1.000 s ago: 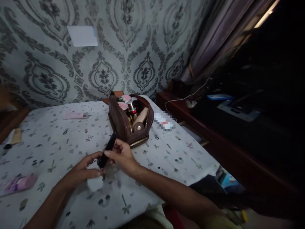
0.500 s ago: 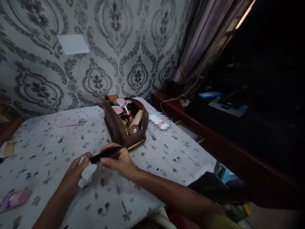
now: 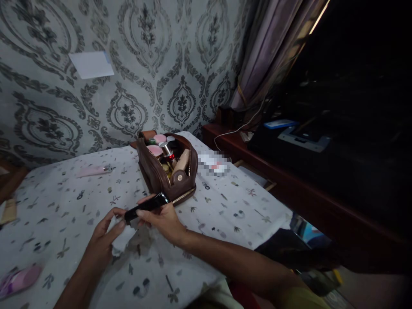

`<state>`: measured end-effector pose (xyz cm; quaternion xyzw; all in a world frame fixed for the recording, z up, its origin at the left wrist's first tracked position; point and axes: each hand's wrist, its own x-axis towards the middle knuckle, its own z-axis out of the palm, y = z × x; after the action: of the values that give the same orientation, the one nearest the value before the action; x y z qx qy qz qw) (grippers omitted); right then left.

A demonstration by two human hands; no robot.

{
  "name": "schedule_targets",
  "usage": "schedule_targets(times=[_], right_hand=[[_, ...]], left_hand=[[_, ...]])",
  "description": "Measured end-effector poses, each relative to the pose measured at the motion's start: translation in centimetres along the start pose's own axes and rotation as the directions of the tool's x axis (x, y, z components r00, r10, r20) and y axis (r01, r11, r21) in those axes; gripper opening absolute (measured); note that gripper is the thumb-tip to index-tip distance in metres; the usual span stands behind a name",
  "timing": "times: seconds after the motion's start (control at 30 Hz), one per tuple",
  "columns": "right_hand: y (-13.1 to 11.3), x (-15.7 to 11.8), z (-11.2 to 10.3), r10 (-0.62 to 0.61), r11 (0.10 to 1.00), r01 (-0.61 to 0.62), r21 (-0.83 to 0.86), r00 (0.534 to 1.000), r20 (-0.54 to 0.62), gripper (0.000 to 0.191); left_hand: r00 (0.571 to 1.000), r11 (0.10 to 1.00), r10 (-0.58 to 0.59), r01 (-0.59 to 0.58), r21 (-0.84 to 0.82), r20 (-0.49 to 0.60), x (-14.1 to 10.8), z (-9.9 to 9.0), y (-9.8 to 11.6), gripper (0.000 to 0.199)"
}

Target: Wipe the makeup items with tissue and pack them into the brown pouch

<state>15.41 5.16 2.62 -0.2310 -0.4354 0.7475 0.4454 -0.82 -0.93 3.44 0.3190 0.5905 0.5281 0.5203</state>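
My right hand [image 3: 164,219] is closed around a glossy black tube [image 3: 148,207], held nearly level just in front of the bag. My left hand [image 3: 104,236] pinches a crumpled white tissue [image 3: 122,241], its fingertips at the tube's left end. Behind the hands stands an open brown leather bag [image 3: 154,174] holding pink round containers [image 3: 155,150], a silver-capped bottle [image 3: 166,149] and a beige tube [image 3: 182,162].
On the patterned white cloth [image 3: 193,270] lie a pale pink tube [image 3: 94,171] and, at the left edge, a pink-purple tube [image 3: 24,279]. A dark wooden desk [image 3: 238,148] borders the right side. Wallpaper rises behind.
The black tube has turned slightly, so its glossy right end shows more. Both hands stay close together, with the tissue a little further right. The camera view has shifted slightly.
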Motion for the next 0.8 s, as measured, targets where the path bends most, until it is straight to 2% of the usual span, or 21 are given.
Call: schedule_targets(times=[0.2,0.37,0.47,0.57,0.67,0.8], right_hand=[[0.2,-0.4,0.1,-0.049,0.995,0.050,-0.091,0.999,0.013,0.041],[-0.2,-0.6,0.1,-0.189,0.936,0.217,-0.277,0.974,0.124,0.034],[-0.4,-0.5,-0.2,-0.234,0.903,0.296,-0.310,0.947,0.222,0.032],[-0.4,-0.3,-0.3,-0.240,0.909,0.315,-0.273,0.931,0.276,0.030],[-0.3,-0.2,-0.4,-0.255,0.925,0.319,-0.206,0.924,0.286,0.027],[-0.2,-0.3,-0.2,-0.265,0.937,0.307,-0.166,0.935,0.236,0.025]], left_hand=[[0.995,0.999,0.049,-0.049,0.000,-0.091,0.3,0.1,-0.5,0.049],[0.984,0.999,0.036,-0.029,0.042,-0.176,0.7,-0.1,-0.6,0.050],[0.999,1.000,0.000,0.001,0.009,-0.040,1.0,-0.7,-0.7,0.053],[0.991,0.997,-0.049,0.055,-0.050,0.126,1.1,-1.4,-0.6,0.046],[0.984,0.990,-0.042,0.065,-0.125,0.173,1.0,-1.7,-0.6,0.037],[0.990,0.972,0.010,0.024,-0.233,0.142,1.0,-1.6,-0.8,0.041]])
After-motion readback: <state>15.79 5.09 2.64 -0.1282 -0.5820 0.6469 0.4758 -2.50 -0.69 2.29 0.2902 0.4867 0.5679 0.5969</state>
